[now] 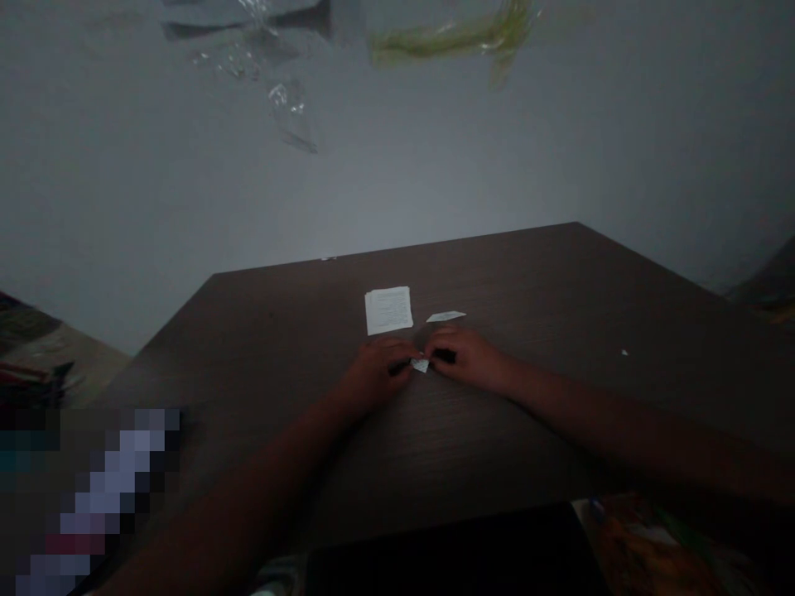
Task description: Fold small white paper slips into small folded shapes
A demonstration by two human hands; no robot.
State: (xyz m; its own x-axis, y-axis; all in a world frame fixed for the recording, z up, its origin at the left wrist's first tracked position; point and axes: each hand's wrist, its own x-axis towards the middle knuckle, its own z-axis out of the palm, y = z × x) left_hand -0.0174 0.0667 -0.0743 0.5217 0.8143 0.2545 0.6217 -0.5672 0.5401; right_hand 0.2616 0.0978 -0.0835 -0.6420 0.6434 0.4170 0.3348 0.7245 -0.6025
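Since the small white paper scrap point(420, 365) is tiny, the left hand point(376, 372) and right hand point(464, 358) pinch it from both sides, curled closely, below a square white paper sheet point(388, 310).

Paper scrap point(421, 365) white, matt; desk point(527, 285) dark wood-grain laminate, low sheen.

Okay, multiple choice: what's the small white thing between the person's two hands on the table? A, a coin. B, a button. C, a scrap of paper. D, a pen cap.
C. The scrap of paper shows as a thin, flat white piece between the left hand and the right hand, just above the dark wood table.
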